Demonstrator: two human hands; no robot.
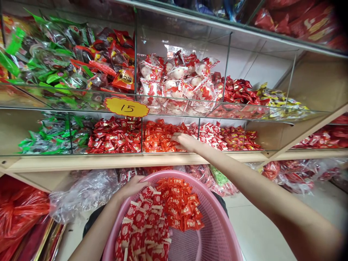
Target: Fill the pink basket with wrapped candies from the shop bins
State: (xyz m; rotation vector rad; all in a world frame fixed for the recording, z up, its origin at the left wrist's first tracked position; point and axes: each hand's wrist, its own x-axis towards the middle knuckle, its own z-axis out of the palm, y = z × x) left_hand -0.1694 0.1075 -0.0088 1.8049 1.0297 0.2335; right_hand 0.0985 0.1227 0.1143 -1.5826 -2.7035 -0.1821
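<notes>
A pink plastic basket (221,221) stands tilted in front of me. My left hand (136,185) grips its rim at the far left. Inside are red-and-white wrapped candies (146,224) on the left and orange-red wrapped candies (183,204) towards the far right; the mesh bottom shows beside them. My right hand (185,141) reaches over the low glass front into the bottom shelf. Its fingers are bent and close together on the pile of orange-red candies (157,136). What lies within those fingers is hidden.
Glass dividers (141,135) split the shelves into compartments of wrapped sweets. A yellow tag (126,107) marked 15 hangs on the upper glass ledge. The wooden shelf edge (81,162) runs above the basket. Clear plastic bags (87,192) and a red bag (21,206) lie below.
</notes>
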